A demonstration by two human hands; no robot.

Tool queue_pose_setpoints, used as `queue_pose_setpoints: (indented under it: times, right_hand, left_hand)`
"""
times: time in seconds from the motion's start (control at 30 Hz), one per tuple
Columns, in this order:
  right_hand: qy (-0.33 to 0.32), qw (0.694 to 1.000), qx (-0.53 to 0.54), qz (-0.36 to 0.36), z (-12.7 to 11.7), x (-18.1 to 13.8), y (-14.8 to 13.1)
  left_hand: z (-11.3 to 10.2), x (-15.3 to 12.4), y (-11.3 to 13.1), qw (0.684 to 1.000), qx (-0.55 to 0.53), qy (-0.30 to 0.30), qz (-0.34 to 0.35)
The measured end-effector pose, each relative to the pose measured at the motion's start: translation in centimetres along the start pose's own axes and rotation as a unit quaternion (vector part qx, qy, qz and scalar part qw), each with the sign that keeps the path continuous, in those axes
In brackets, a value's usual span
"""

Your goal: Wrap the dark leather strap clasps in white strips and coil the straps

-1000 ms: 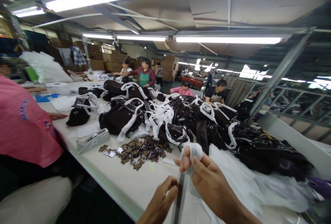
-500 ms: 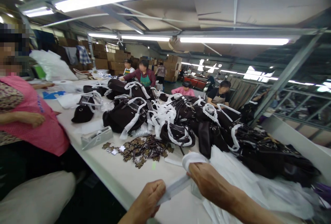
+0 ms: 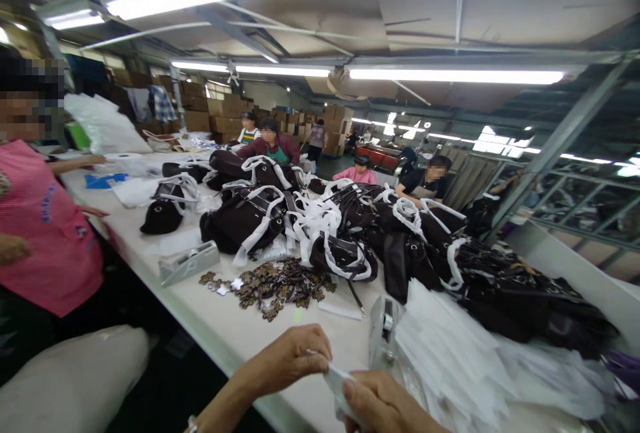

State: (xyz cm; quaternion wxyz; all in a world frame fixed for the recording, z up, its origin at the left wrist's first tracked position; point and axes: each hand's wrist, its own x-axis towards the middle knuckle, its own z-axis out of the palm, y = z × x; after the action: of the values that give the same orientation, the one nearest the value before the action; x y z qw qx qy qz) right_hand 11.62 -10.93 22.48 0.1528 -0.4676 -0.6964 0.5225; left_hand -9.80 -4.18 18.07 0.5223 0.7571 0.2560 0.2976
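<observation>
Over the near edge of the table, my left hand [image 3: 295, 353] is closed, its fingertips pinching one end of a white strip [image 3: 339, 380] of thin, soft-looking material. My right hand [image 3: 383, 400] is wrapped round the same strip close beside it, at the bottom of the view. Only a short piece of the strip shows; the rest is hidden by my right hand. Just beyond my hands lies a heap of brown metal flower-shaped charms [image 3: 280, 286]. A grey tape dispenser [image 3: 385, 330] stands to the right, next to a stack of white sheets [image 3: 445, 346].
Dark handbags [image 3: 240, 223] with white-wrapped handles are piled across the table [image 3: 240, 323]. A second tape dispenser [image 3: 190, 263] sits at the left edge. A co-worker in a pink apron [image 3: 50, 226] stands at left, near a pale sack [image 3: 75, 380]; others work across the table.
My hands have come together and lower, the right one moving down and left; the strip is no longer stretched between them. The tape dispenser at right is now uncovered. The pink-aproned co-worker has shifted left.
</observation>
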Motion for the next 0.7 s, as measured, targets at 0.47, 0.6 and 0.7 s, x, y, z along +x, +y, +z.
queue_pose_setpoints:
  times: [0.47,0.6,0.7]
  right_hand:
    - [0.21,0.917,0.277,-0.196,-3.6,0.9,-5.0]
    - [0.254,0.929,-0.11,-0.246,-3.8,2.6,-1.8]
    - [0.189,0.87,-0.378,-0.256,-3.3,3.5,0.4]
  left_hand:
    - [7.8,-0.5,-3.8,0.985,-0.107,0.113,-0.078]
    - [8.7,-0.4,-1.9,0.96,-0.256,0.06,-0.09]
    - [7.0,-0.7,-0.3,0.97,-0.215,0.052,-0.101]
